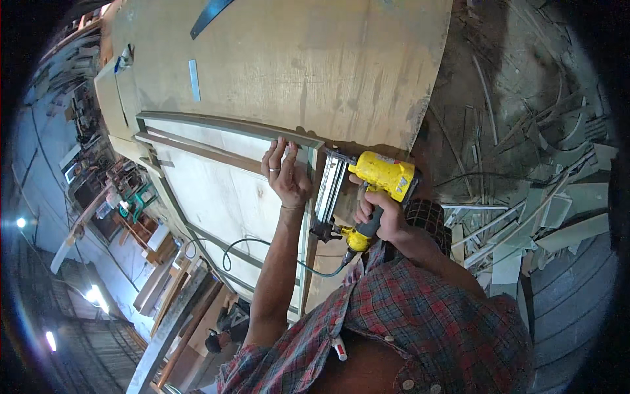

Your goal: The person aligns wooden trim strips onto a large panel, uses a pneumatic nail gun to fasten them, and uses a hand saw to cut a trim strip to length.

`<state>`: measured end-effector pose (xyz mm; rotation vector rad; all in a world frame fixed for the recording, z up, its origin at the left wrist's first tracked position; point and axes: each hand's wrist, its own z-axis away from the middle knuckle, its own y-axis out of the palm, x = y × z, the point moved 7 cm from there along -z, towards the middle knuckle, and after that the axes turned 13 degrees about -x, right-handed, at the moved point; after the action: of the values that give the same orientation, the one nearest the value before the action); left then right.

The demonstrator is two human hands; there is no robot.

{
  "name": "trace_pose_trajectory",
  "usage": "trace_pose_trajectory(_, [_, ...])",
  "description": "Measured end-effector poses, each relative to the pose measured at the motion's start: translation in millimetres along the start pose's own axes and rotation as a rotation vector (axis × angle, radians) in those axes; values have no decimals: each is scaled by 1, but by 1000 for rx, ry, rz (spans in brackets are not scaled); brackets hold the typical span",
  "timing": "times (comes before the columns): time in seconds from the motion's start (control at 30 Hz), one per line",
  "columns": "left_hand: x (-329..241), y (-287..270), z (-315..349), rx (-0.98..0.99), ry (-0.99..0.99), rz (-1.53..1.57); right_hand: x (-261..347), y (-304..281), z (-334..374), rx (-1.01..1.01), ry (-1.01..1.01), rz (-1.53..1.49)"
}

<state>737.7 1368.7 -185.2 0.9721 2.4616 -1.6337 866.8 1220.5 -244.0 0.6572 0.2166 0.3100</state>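
In my right hand (386, 213) is a yellow-and-black air nailer (386, 176), my fingers wrapped round its dark handle. Its nose meets the end edge of a wooden frame (231, 123) near a corner, and its long silver magazine lies along that edge. My left hand (287, 176) grips the frame close to the same corner, fingers hooked over the long rail and a ring on one finger. A thin dark air hose (315, 269) runs from the nailer's base across the frame. White panel (226, 194) fills the space between the frame's bars.
The frame rests on a large plywood table (289, 59). A metal strip (194, 80) and a dark blade-like piece (209, 17) lie on it. Wood offcuts (558, 210) litter the floor at right. Another person (220, 338) is low at lower left, beside stacked boards (167, 328).
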Motion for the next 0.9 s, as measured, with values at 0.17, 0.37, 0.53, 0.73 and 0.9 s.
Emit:
trace_pose_trajectory(0.17, [2, 2, 2, 22, -50, 5, -3, -2, -2, -12, 33, 22])
trace_pose_trajectory(0.37, [1, 2, 4, 8, -27, 6, -4, 0, -1, 11, 21, 51])
trace_pose_trajectory(0.53, [0, 2, 3, 20, 24, -17, -2, 0, -1, -2, 1, 74])
trace_pose_trajectory(0.73, [2, 3, 4, 23, -26, -22, -4, -2, 0, -9, 11, 6])
trace_pose_trajectory(0.9, [4, 2, 5, -3, -17, 2, -5, -4, -4, 7, 43, 41])
